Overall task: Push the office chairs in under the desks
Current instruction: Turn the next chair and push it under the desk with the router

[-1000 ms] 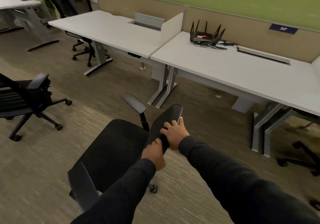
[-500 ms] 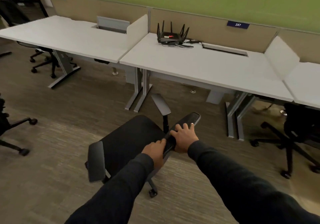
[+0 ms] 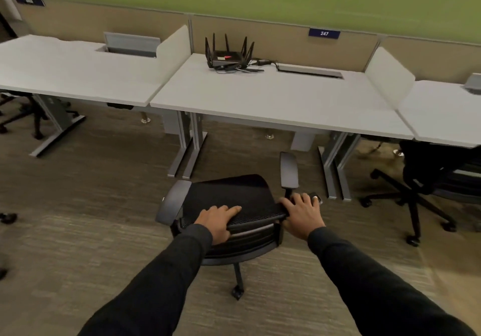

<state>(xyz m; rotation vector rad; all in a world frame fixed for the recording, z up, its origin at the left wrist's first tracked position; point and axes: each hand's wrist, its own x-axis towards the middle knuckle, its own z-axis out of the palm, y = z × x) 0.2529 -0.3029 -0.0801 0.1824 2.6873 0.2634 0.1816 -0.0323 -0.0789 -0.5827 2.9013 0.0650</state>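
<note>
A: Item, far left: second chair [image 3: 23,112], black, tucked under the left table [image 3: 73,75]; mostly hidden.

B: Centre item?

A: Office chair [image 3: 229,200], black. Mesh backrest seen from above, dark padded seat, two grey-black armrests, one caster showing below. It stands on the carpet [image 3: 78,218] just in front of the middle table [image 3: 273,99], not yet under it, facing the table.

B: Hands?

A: Left hand [image 3: 218,221]: fingers curled over the top edge of the backrest, gripping it. Right hand [image 3: 302,213]: fingers closed over the right end of that same edge, beside the right armrest. Both sleeves dark.

B: On the middle table?

A: Router [image 3: 226,54], black, with upright antennas, at the rear, cables beside it.

B: Far right?

A: Third chair [image 3: 437,174], black, partly under the right table [image 3: 447,112].
</note>
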